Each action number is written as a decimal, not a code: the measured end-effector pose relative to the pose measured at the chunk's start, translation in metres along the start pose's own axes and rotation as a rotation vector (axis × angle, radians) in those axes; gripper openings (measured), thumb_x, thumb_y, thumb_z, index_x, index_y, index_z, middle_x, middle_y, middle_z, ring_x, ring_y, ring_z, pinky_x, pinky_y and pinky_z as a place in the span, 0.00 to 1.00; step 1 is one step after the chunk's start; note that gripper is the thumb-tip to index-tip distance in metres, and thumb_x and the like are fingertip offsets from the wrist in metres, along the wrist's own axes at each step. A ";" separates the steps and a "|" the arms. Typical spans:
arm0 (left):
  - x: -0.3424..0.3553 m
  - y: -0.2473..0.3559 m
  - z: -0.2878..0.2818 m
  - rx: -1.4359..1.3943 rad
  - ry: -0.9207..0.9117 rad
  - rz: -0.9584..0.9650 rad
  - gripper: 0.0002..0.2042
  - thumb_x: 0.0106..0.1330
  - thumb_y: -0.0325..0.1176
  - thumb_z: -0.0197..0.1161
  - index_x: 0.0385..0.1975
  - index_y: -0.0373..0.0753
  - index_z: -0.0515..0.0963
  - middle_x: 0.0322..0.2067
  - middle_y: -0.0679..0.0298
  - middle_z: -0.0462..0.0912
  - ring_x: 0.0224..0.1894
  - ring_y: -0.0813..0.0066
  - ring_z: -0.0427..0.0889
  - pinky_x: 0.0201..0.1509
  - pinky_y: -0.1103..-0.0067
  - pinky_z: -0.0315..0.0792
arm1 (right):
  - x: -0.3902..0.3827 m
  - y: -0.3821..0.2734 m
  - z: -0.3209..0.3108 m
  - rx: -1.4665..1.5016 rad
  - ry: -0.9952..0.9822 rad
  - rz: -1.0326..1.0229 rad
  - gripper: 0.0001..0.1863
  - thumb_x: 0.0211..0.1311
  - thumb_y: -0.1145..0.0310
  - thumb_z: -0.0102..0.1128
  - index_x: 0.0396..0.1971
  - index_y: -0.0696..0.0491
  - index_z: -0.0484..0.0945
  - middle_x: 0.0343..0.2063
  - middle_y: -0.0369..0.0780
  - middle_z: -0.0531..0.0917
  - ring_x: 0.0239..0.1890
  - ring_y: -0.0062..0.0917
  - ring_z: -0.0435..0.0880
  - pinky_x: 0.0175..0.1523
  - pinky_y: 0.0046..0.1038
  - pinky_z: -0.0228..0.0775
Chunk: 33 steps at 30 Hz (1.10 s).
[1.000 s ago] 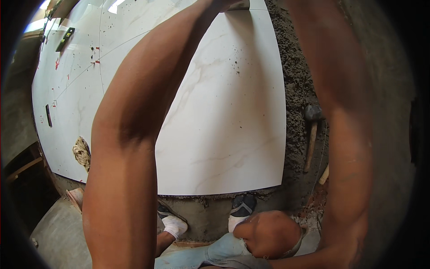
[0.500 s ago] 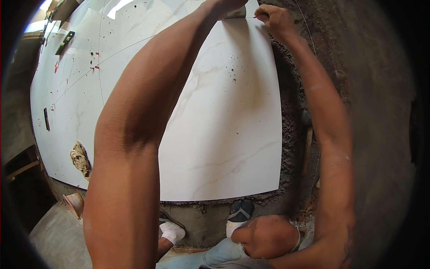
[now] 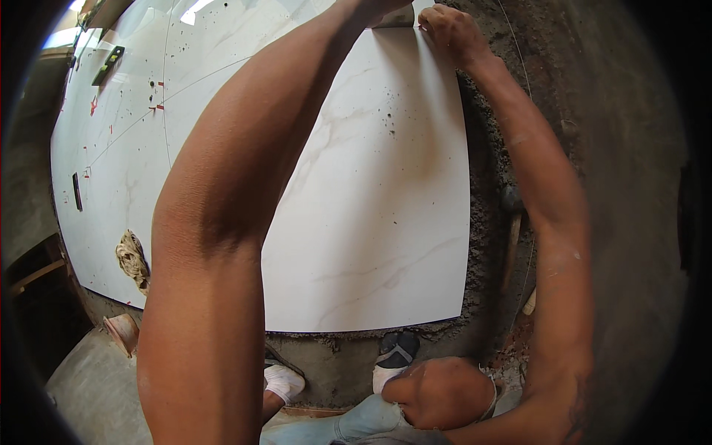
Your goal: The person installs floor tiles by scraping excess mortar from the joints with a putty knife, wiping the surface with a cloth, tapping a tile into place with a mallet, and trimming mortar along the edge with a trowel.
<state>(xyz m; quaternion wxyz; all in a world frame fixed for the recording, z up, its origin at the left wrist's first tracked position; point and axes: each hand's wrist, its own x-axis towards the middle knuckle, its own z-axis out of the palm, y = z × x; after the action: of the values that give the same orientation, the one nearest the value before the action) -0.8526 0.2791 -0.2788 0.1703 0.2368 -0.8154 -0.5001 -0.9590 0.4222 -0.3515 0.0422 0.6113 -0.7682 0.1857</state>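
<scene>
"Nearest first: what's done?"

"The large white tile (image 3: 371, 222) covers the middle, its near edge at 6 o'clock. Rough mortar (image 3: 483, 193) shows uncovered at 3 o'clock, so I'd judge that side unfinished. A hammer (image 3: 512, 248) lies there, between 3 and 4."

"And the hands?"

"Both at the tile's far end. The right hand (image 3: 454, 35), at 1 o'clock, has its fingers curled in at the far right corner; I can't tell whether they grip anything. The left hand (image 3: 386, 4), at 12, is cut off by the upper edge, so its fingers I can't judge, nor the grey-brown piece (image 3: 400, 16) beside it."

"Further off?"

"More tiles appear laid: red markers (image 3: 159, 107) stand along a joint at 10 o'clock, a spirit level (image 3: 108, 65) beyond. The left forearm hides much between, and the hammer's head is blurred."
</scene>
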 end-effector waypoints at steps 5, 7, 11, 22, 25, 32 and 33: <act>0.004 -0.002 0.001 -0.104 -0.017 -0.035 0.18 0.70 0.45 0.66 0.29 0.34 0.78 0.22 0.65 0.75 0.27 0.75 0.71 0.28 0.68 0.66 | 0.004 0.008 0.004 -0.100 -0.029 -0.097 0.08 0.62 0.72 0.54 0.27 0.58 0.81 0.28 0.51 0.85 0.35 0.47 0.86 0.41 0.44 0.80; 0.004 -0.004 0.001 -0.103 -0.018 -0.027 0.18 0.70 0.45 0.66 0.28 0.34 0.78 0.22 0.65 0.75 0.27 0.75 0.71 0.28 0.68 0.66 | 0.006 0.010 0.008 -0.121 -0.041 -0.108 0.08 0.62 0.72 0.55 0.27 0.58 0.81 0.27 0.51 0.85 0.34 0.47 0.87 0.41 0.44 0.80; 0.013 -0.012 0.000 -0.165 -0.031 -0.050 0.18 0.69 0.46 0.67 0.26 0.36 0.78 0.21 0.66 0.74 0.26 0.77 0.70 0.27 0.69 0.65 | 0.009 0.010 0.018 -0.146 -0.052 -0.126 0.08 0.61 0.72 0.56 0.26 0.58 0.82 0.26 0.51 0.85 0.33 0.47 0.87 0.41 0.44 0.80; 0.013 -0.013 0.002 -0.127 -0.008 -0.117 0.18 0.69 0.47 0.68 0.24 0.39 0.78 0.20 0.69 0.74 0.24 0.78 0.70 0.26 0.71 0.64 | 0.004 0.004 0.004 0.200 -0.019 0.167 0.09 0.59 0.70 0.57 0.25 0.57 0.83 0.24 0.50 0.85 0.32 0.45 0.88 0.38 0.42 0.79; 0.010 -0.012 0.006 -0.240 -0.052 -0.043 0.17 0.69 0.45 0.68 0.23 0.40 0.77 0.20 0.70 0.74 0.23 0.80 0.69 0.26 0.71 0.63 | -0.006 0.013 0.008 0.223 0.138 0.059 0.09 0.58 0.69 0.57 0.26 0.56 0.83 0.24 0.48 0.85 0.30 0.44 0.87 0.35 0.42 0.77; 0.013 -0.009 0.007 -0.258 -0.046 -0.064 0.15 0.69 0.43 0.69 0.25 0.41 0.78 0.20 0.71 0.74 0.23 0.79 0.68 0.26 0.72 0.63 | 0.005 0.036 0.033 0.107 0.078 -0.057 0.09 0.58 0.69 0.55 0.21 0.53 0.80 0.24 0.48 0.83 0.31 0.44 0.86 0.36 0.43 0.76; 0.012 -0.009 0.007 -0.257 -0.040 -0.041 0.15 0.69 0.43 0.69 0.25 0.41 0.78 0.21 0.71 0.74 0.23 0.79 0.68 0.26 0.72 0.63 | 0.006 0.034 0.035 0.008 0.067 -0.091 0.09 0.58 0.68 0.56 0.20 0.53 0.79 0.23 0.49 0.83 0.31 0.44 0.86 0.36 0.43 0.77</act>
<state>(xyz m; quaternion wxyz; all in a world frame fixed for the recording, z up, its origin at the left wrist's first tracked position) -0.8647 0.2740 -0.2896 0.1727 0.2194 -0.7428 -0.6085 -0.9877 0.4110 -0.3903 0.0738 0.6391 -0.7371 0.2071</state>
